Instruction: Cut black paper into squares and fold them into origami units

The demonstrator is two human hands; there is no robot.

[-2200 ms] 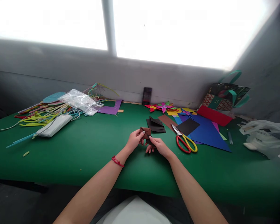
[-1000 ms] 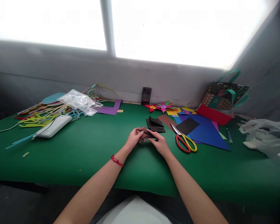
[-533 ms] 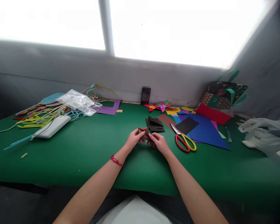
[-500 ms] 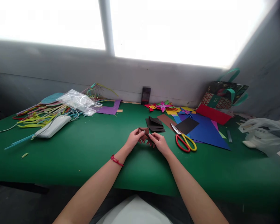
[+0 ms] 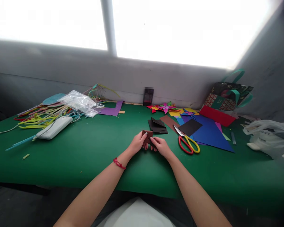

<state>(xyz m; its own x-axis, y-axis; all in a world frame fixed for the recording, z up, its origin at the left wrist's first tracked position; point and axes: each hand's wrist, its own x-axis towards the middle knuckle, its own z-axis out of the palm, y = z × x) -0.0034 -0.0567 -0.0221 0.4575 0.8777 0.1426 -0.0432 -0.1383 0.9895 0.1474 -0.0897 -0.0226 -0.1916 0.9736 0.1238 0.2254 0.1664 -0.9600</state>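
Between my two hands is a small folded piece of brown paper [image 5: 147,135], held just above the green table. My left hand [image 5: 137,142] pinches its left side, thumb on top and fingers beneath. From the right, my right hand [image 5: 161,146] grips its lower right edge in the same way. Folded black paper [image 5: 158,126] lies right behind the hands. To their right are scissors [image 5: 186,140] with one red and one yellow handle, resting partly on a flat black sheet [image 5: 190,127] and a brown sheet [image 5: 168,122].
Blue paper [image 5: 211,134] and a red box-like piece [image 5: 216,115] lie at the right, near a plastic bag [image 5: 268,137]. Colourful folded paper flowers [image 5: 164,107] sit at the back. On the left are a white power strip [image 5: 54,127], pipe cleaners [image 5: 38,121] and clear plastic wrapping [image 5: 79,102].
The brown paper has turned in my fingers and now shows a flatter, squarer face. Both hands have shifted slightly; the things on the table stay where they were.
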